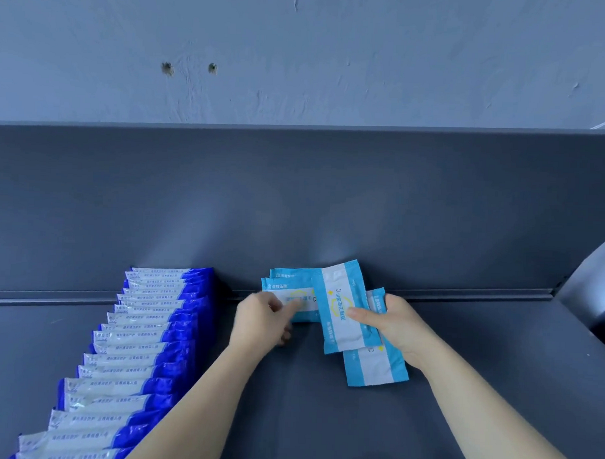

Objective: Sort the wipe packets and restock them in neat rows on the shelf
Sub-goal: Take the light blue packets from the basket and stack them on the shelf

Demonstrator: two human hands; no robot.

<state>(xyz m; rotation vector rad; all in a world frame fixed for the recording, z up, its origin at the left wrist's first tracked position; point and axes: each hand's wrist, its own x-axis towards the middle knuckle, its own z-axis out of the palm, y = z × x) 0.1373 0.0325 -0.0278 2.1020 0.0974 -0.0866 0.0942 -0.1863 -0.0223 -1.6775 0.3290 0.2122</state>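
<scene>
Wall [300, 57]: pale grey-blue, behind.
Shelf [287, 417]: dark grey, flat.
Dark-blue row [136, 343]: my left, overlapped, running back-to-front.
Right hand [397, 325]: my thumb clamps two light-blue packets [343, 299], long axes pointing away.
Left hand [263, 317]: blurred fingertips on crosswise packets [285, 287] mid-shelf; grip unclear.

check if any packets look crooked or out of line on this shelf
Two light blue and white wipe packets pinched by the left hand lie sideways on the grey shelf; the tilted pair gripped by the right hand crosses over them lengthwise. The dark blue and white packet row looks even.
</scene>
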